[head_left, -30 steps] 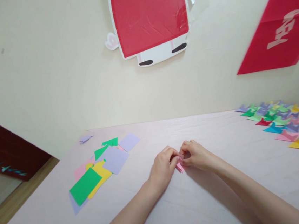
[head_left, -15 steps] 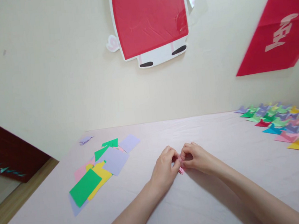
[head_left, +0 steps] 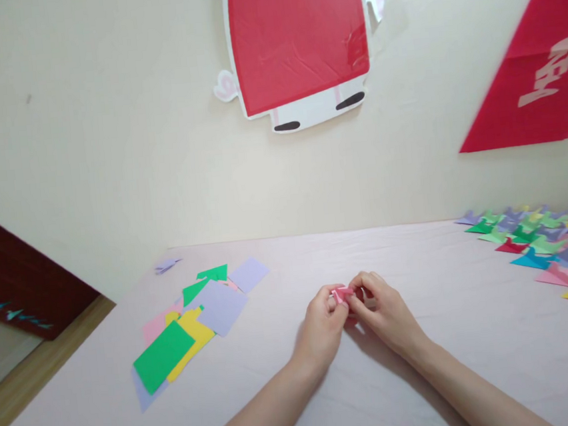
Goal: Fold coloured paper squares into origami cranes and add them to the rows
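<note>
A small folded piece of pink paper (head_left: 341, 294) is held between my two hands, just above the table in the middle of the head view. My left hand (head_left: 323, 323) pinches its left side between thumb and fingers. From the other side my right hand (head_left: 381, 307) has its thumb and fingertips closed on the right part of the paper. My fingers cover some of the folds, so its full shape is hidden.
On the left of the pale tablecloth (head_left: 262, 402) lie loose coloured sheets, with a green sheet (head_left: 164, 355) on top and a lilac sheet (head_left: 220, 306) behind. Several rows of folded paper figures (head_left: 564, 276) stand at the right. A wall (head_left: 311, 183) rises behind the table.
The pink paper has been turned, so more of its folded face shows above my fingers. My right hand has shifted slightly right. The camera view has moved a little.
</note>
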{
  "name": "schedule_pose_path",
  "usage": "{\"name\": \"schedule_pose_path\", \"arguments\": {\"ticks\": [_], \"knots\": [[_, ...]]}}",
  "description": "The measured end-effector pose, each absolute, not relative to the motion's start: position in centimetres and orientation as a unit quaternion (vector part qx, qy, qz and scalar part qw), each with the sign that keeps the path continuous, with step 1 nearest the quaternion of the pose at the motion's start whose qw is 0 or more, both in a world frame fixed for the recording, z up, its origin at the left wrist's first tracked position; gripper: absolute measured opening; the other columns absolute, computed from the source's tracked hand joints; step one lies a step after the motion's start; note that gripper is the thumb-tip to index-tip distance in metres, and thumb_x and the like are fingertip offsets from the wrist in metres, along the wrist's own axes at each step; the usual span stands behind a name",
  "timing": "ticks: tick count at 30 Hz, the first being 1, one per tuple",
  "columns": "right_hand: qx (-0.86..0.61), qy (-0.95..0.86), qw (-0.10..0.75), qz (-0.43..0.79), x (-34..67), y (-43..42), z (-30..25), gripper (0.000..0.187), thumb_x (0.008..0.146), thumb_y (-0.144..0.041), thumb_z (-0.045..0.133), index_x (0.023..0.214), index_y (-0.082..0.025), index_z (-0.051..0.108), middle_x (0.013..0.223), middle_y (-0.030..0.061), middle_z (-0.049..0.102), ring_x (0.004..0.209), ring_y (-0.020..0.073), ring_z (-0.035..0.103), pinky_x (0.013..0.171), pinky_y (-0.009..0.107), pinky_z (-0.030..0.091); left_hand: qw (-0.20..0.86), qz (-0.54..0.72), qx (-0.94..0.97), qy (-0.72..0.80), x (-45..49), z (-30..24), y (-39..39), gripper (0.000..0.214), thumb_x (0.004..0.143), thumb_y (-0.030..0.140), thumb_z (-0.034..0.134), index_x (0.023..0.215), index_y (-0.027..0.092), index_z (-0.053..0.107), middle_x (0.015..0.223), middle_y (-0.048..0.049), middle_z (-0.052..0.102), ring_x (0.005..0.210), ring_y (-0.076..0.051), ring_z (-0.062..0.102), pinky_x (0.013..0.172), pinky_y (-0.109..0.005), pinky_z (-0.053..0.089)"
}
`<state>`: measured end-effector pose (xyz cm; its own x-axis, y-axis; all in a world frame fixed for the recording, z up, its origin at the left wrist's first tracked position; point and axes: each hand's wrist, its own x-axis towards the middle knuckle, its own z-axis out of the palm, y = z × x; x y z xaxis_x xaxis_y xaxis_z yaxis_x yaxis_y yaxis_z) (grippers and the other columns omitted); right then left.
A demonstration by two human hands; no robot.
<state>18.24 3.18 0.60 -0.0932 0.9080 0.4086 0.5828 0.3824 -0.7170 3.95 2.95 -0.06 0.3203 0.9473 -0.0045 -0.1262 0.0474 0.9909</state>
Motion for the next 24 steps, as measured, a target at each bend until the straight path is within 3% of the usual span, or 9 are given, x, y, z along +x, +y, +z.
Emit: {"name": "schedule_pose_path", "arguments": {"ticks": [5,13,17,24], "knots": [[-0.479,-0.782,0.385,0.107,18.2,2.8,1.3,0.008,0.088,-0.019,0.049,0.087,-0.022,0.057,0.079,0.0034,0.061,0.077,0.0201,0.053,0.071,0.032,0.041,0.573,0.411,0.588,0.396,3.7,-0.5,3.0,0.013,0.088,0.025,0.052,0.099,0.020,0.058,0.089,-0.0028,0.070,0.082,-0.018,0.067,0.078,-0.031,0.052],[-0.444,-0.756,0.426,0.222,18.8,3.0,0.6,0.019,0.083,-0.013,0.044,0.081,-0.022,0.061,0.071,-0.0004,0.058,0.067,0.0147,0.056,0.063,0.025,0.042,0.665,0.399,0.505,0.378,3.8,0.0,3.5,0.025,0.075,0.035,0.063,0.088,0.015,0.055,0.068,-0.0009,0.064,0.058,-0.013,0.061,0.057,-0.023,0.047],[-0.445,-0.746,0.427,0.249,18.8,2.9,0.8,0.019,0.088,-0.020,0.047,0.083,-0.021,0.065,0.072,0.0002,0.059,0.067,0.0151,0.057,0.064,0.026,0.042,0.688,0.392,0.486,0.370,3.4,0.6,3.6,0.033,0.071,0.040,0.068,0.086,0.015,0.054,0.065,-0.0007,0.063,0.058,-0.014,0.062,0.059,-0.024,0.047],[-0.474,-0.688,0.448,0.317,18.6,2.9,0.9,0.020,0.089,-0.035,0.053,0.087,-0.021,0.067,0.077,0.0018,0.066,0.072,0.0169,0.061,0.067,0.027,0.046,0.670,0.417,0.494,0.366,3.2,-0.4,3.6,0.041,0.080,0.055,0.062,0.086,0.016,0.052,0.071,-0.0029,0.065,0.063,-0.017,0.065,0.061,-0.026,0.048]]}}
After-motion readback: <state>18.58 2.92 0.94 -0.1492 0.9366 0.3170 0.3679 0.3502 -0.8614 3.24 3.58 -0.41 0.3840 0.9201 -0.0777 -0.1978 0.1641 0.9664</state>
